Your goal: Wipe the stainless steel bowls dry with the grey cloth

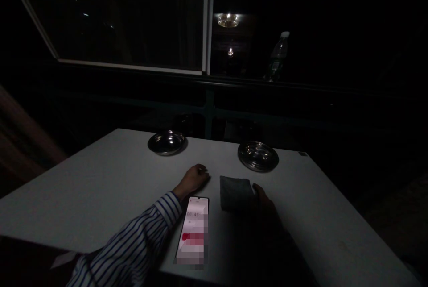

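Observation:
My left hand (195, 177), in a blue-and-white striped sleeve, rests on the white table (130, 175) with its fingers curled in. Nothing shows in those fingers. A folded grey-green cloth (236, 192) is gripped at its right side by my right hand (265, 198), which is mostly in shadow. Just below my left hand lies a phone (194, 222) with a lit screen showing a timer, partly blurred. Beyond the hands, a shiny metal dish (167, 143) stands at the back left, and another metal dish (258, 156) stands at the back right, near the cloth.
The room is very dark. A plastic bottle (278, 57) with a white cap stands by the window behind the table. A pale window frame (206, 23) rises at the back, with lights reflected in the glass. A small label (302, 154) sits at the table's far right corner.

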{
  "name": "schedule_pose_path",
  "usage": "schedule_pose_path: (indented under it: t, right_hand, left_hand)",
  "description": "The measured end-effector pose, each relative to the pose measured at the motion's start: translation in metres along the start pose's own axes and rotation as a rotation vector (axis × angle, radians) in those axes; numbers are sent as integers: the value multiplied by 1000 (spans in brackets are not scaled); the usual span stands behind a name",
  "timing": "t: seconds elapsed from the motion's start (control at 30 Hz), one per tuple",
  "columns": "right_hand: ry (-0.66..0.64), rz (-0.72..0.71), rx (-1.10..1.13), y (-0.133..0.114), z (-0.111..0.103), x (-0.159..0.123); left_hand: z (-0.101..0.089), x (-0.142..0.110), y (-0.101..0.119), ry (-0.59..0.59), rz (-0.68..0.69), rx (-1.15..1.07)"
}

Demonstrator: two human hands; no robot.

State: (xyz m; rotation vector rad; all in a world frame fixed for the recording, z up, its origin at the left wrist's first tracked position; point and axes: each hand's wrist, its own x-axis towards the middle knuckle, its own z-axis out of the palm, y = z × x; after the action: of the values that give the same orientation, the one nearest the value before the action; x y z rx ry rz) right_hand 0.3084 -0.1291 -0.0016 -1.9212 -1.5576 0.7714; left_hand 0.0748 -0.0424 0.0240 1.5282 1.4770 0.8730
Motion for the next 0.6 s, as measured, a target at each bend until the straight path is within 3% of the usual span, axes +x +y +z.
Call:
schedule_pose_path:
  t: [0.13,0.3,0.37,0.47,0.6]
  right_hand:
    - [35,-1,-56,7,-5,-5]
    - [338,-199,-131,8,-10,-9]
    - [397,-259,-140,2,-9,-12]
    - [358,-355,-147,-16,-5,-18]
    - [201,-493,-232,-46,1,-22]
  left_hand:
    - [-37,-17,-17,103,23,-18]
    - [-77,-50,-41,172,-11,-16]
    - [-90,-60,-49,185,-22,-17]
    - [-106,-66,-58,185,-29,-38]
    - [-121,-60,-66,187,-37,-125]
